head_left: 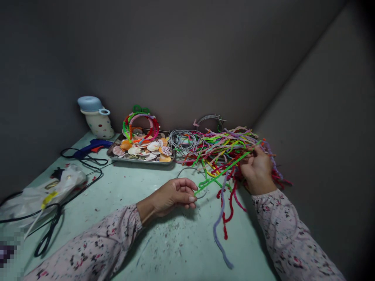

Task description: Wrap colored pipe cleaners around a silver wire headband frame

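Observation:
My left hand (172,195) pinches one end of a green pipe cleaner (222,171) together with a thin grey wire ring (187,171) lying on the pale green table (164,238). My right hand (258,168) is closed on the other end of the green pipe cleaner, at the edge of a tangled pile of coloured pipe cleaners (225,150). Purple and red strands (224,218) trail from the pile toward me.
A metal tray (117,157) holds shells and wrapped hoops (140,123). Grey wire rings (183,140) lie beside it. At the left are a blue glue gun (92,147), black cables, scissors (48,234), a plastic bag (38,195) and a white jar (98,119). Grey walls close in behind and right.

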`<state>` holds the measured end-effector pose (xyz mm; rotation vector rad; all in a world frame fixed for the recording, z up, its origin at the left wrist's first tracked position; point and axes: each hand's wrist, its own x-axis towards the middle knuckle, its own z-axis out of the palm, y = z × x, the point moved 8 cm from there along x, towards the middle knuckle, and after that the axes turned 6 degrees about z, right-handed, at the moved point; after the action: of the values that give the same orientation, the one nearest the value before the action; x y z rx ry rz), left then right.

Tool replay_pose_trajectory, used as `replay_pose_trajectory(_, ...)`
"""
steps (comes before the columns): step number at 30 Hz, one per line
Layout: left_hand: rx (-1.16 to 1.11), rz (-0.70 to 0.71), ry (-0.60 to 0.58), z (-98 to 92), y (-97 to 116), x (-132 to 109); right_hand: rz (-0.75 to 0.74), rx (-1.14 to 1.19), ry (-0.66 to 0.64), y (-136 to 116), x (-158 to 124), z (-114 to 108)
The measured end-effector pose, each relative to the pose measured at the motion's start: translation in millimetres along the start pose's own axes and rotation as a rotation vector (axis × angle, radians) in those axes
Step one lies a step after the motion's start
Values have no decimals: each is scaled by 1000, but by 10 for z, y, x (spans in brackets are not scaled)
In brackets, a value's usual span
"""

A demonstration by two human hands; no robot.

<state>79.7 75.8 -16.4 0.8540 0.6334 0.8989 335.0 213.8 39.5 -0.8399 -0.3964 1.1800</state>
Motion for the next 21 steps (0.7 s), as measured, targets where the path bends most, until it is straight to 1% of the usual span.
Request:
replay_pose_trajectory(6, -20, -11, -12, 54, 16, 5, 15, 40, 55, 13, -11, -23)
replay_pose_trajectory(11, -36, -6, -17, 57, 19, 3, 44, 44, 28, 37, 6, -24)
replay_pose_trajectory(18, -31, 38, -28, 63, 32, -2, 43, 29, 42, 40, 18, -44)
replay_pose_trajectory(21, -10, 24, 0, 44, 15, 7, 47, 24, 24, 41, 21, -35)
